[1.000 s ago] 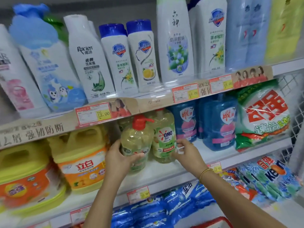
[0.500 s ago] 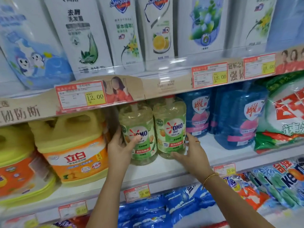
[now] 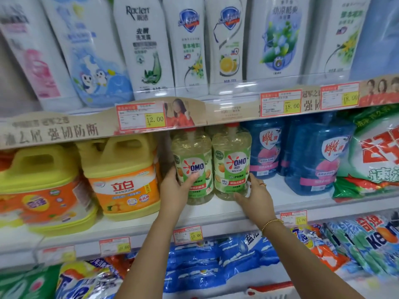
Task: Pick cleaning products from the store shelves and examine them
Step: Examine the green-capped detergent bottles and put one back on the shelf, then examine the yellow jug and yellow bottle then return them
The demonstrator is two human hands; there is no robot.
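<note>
Yellowish OMO bottles (image 3: 193, 167) upright, labels forward.

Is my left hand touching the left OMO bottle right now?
Touching. The head view shows the left hand wrapped round the left OMO bottle, thumb across its label. The right hand grips the right OMO bottle.

White store shelves (image 3: 216, 214) with price tags (image 3: 141, 117)
</note>
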